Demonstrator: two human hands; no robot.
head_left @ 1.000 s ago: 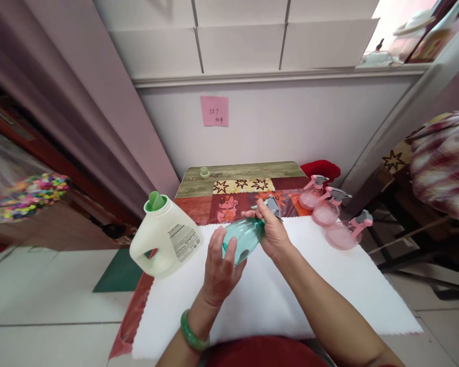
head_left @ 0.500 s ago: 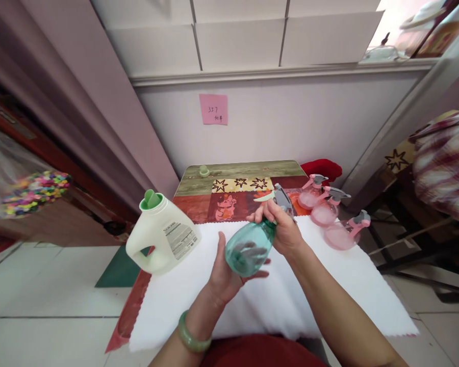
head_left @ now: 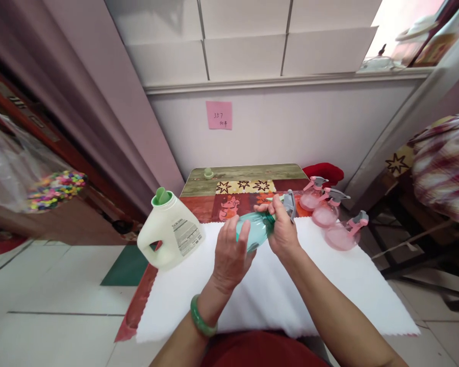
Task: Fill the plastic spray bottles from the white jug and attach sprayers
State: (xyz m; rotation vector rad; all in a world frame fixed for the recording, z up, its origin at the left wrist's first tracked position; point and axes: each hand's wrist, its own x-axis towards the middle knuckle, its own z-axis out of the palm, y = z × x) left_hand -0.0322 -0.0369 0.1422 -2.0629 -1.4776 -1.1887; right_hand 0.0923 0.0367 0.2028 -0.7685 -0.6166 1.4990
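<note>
Between my hands is a clear green spray bottle point(head_left: 258, 228), tilted above the white cloth, its grey trigger head point(head_left: 289, 205) pointing up and right. My right hand point(head_left: 282, 227) is wrapped around its neck just below the head. The fingers of my left hand point(head_left: 232, 248) curl around the bottle's base end; a green bangle circles that wrist. To the left stands a cream detergent jug point(head_left: 172, 229) with a handle and a green pour spout in its uncapped mouth. Several pink spray bottles point(head_left: 325, 214) with grey-and-pink heads stand at the table's right side.
The white cloth point(head_left: 183, 306) covers the near part of a table point(head_left: 195, 184) with a patterned, wood-look top. A small green cap point(head_left: 208, 173) rests at its back left. Behind, a wall carries a pink note point(head_left: 219, 115). A bag of colourful pieces point(head_left: 59, 189) hangs at left.
My left hand has gone from open beneath the bottle's base to wrapped around its side. The bottle lies more level and sits slightly higher. My right hand keeps its hold on the neck.
</note>
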